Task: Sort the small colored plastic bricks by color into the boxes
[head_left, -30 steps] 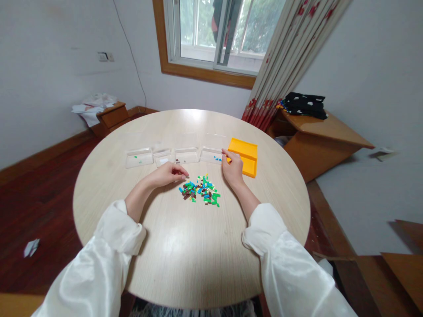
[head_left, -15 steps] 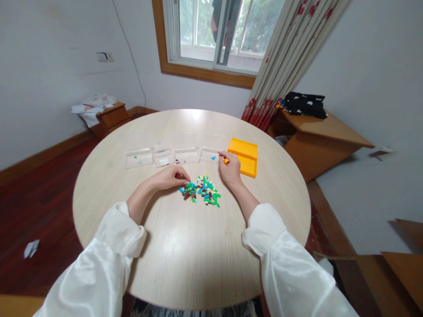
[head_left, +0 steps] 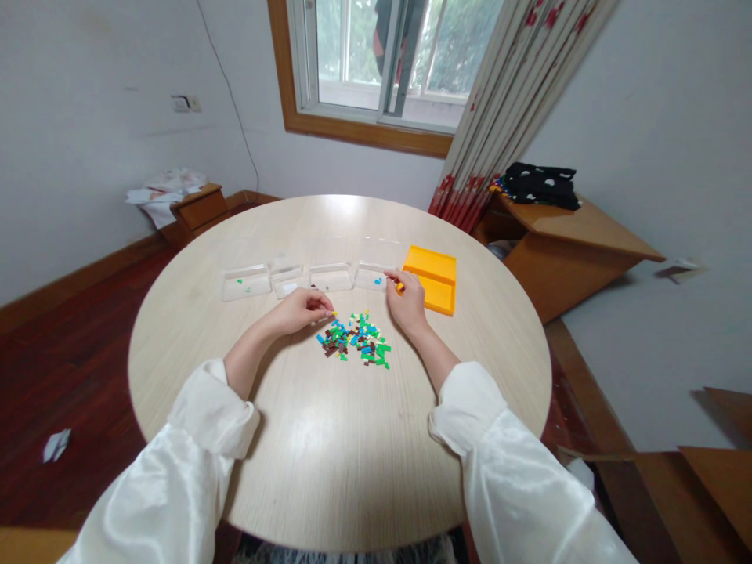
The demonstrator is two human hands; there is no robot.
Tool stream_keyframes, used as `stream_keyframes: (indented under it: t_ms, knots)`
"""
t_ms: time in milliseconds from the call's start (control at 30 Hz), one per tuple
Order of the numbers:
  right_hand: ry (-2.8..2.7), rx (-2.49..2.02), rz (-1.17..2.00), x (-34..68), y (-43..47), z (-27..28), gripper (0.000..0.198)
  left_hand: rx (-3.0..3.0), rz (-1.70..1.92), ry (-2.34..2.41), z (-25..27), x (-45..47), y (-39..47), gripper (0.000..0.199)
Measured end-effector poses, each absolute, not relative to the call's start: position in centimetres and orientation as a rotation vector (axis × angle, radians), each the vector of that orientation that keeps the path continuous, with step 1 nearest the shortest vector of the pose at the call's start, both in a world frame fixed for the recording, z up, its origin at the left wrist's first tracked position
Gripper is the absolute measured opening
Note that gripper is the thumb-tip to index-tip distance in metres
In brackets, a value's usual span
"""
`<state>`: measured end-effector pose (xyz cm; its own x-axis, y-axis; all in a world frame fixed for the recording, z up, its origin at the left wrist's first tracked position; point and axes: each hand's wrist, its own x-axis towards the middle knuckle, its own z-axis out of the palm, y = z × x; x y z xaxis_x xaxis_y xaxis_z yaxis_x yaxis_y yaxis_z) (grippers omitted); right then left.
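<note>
Between thumb and fingertips, my left hand [head_left: 301,309] pinches a tiny yellow brick [head_left: 334,313] just above the left rim of a pile of small bricks [head_left: 356,341]. The pile mixes green, blue, brown, yellow and pale pieces. My right hand [head_left: 407,301] is by the left side of an open yellow box [head_left: 438,294], its fingers curled beside the right clear box [head_left: 365,279]. A bit of orange-yellow shows among those fingers; whether it is a held piece or the box's edge, I cannot make out. Blue bricks [head_left: 378,280] lie in that clear box.
More clear open boxes stand in a row: a left one [head_left: 235,294] with green bits, a small one [head_left: 289,289] with something white, a middle one [head_left: 338,280] with dark bits. All are on a round wooden table [head_left: 346,454]. A window and curtain are behind.
My left hand has lifted slightly back from the pile's left edge, and a yellow brick now shows at its fingertips. My right hand has stayed almost in place.
</note>
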<state>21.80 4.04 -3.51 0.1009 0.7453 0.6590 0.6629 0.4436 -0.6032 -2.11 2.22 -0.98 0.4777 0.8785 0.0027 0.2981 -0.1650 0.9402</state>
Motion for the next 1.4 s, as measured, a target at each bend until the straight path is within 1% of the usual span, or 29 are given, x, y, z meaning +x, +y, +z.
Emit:
stream_keyframes:
  t_ms: [100, 167, 367, 467, 600, 700, 1033, 1400]
  knots:
    - [-1.598, -1.259, 0.106, 21.8, 4.0, -3.5, 0.021, 1.653, 0.743, 1.032, -0.6, -2.0, 2.0, 0.021]
    - [-1.597, -1.259, 0.116, 21.8, 4.0, -3.4, 0.020, 1.632, 0.828, 1.060, -0.3, -2.0, 2.1, 0.019]
    - [-1.595, -1.255, 0.155, 21.7, 3.9, -3.4, 0.020, 1.553, 1.443, 1.448, 0.5, -4.0, 3.2, 0.014]
    - [-1.606, -1.252, 0.166, 21.7, 4.0, -3.5, 0.021, 1.529, 1.563, 1.688, 0.5, -5.2, 3.8, 0.014]
    - [-1.605, -1.261, 0.165, 21.7, 4.0, -3.5, 0.021, 1.547, 1.478, 1.921, 0.3, -5.6, 4.0, 0.016]
    - [-1.599, -1.264, 0.172, 21.6, 4.0, -3.5, 0.020, 1.578, 1.378, 2.013, 0.3, -5.3, 3.9, 0.018]
    - [-1.597, -1.267, 0.187, 21.6, 3.9, -3.3, 0.020, 1.658, 1.229, 2.059, 0.0, -5.4, 4.0, 0.023]
    - [-1.680, -1.202, 0.257, 21.3, 3.6, -3.0, 0.017, 1.629, 1.231, 2.064, 0.1, -5.2, 3.9, 0.022]
